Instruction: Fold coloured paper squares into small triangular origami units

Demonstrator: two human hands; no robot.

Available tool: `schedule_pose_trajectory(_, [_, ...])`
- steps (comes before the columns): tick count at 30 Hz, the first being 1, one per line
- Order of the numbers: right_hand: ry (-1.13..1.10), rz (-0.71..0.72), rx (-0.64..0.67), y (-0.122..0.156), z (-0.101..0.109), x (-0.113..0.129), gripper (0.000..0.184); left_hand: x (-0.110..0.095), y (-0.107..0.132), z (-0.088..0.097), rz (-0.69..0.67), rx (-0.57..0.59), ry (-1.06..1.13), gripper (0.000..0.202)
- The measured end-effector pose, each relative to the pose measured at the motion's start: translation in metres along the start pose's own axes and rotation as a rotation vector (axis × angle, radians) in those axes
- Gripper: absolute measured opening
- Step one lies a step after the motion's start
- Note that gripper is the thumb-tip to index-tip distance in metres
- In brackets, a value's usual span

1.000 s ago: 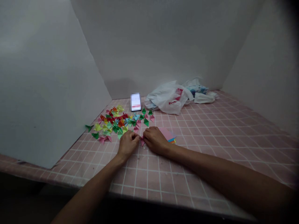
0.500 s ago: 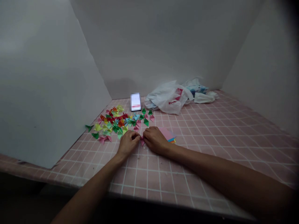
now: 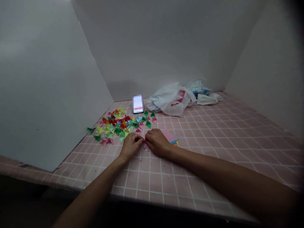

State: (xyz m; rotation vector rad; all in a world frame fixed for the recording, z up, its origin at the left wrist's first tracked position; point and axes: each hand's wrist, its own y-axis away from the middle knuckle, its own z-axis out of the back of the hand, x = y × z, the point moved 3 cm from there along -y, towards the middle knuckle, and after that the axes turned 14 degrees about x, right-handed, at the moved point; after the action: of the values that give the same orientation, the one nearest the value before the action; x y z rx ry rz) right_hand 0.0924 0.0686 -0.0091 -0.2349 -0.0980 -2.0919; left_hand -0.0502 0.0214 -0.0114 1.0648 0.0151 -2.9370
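A small pink folded paper piece (image 3: 144, 145) is pinched between my two hands, just above the checked tablecloth; most of it is hidden by fingers. My left hand (image 3: 130, 145) grips its left side with thumb and forefinger together. From the other side, my right hand (image 3: 157, 141) closes on it with curled fingers. Beside the right hand lies a stack of coloured paper sheets (image 3: 169, 136), pink on top, with blue, orange and yellow edges below. Many folded paper cranes (image 3: 116, 124) in red, green, yellow, pink and blue are spread beyond my left hand.
A phone with a lit, blurred screen (image 3: 138, 104) stands upright behind the cranes. White plastic bags (image 3: 171, 98) lie crumpled at the back. A white panel (image 3: 47, 88) rises on the left, and the pink checked tablecloth (image 3: 213, 126) stretches right.
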Motion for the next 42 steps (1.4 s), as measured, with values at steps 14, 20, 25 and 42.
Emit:
schedule_pose_trajectory(14, [0.003, 0.003, 0.003, 0.0004, 0.0005, 0.0000, 0.015, -0.0023, 0.0029, -0.0002, 0.044, -0.041, 0.004, 0.013])
schedule_pose_trajectory(20, [0.013, 0.005, 0.016, 0.0012, 0.0029, 0.0024, 0.016, -0.0037, 0.0044, 0.0001, 0.059, -0.032, 0.032, 0.012])
schedule_pose_trajectory(25, [0.018, 0.008, 0.019, 0.0018, 0.0033, 0.0030, 0.016, -0.0013, 0.0037, -0.0007, 0.068, -0.004, 0.075, 0.012])
schedule_pose_trajectory(42, [0.022, 0.018, -0.005, 0.0016, 0.0008, 0.0017, 0.016, -0.0008, 0.0007, -0.0005, 0.095, 0.029, 0.141, 0.022])
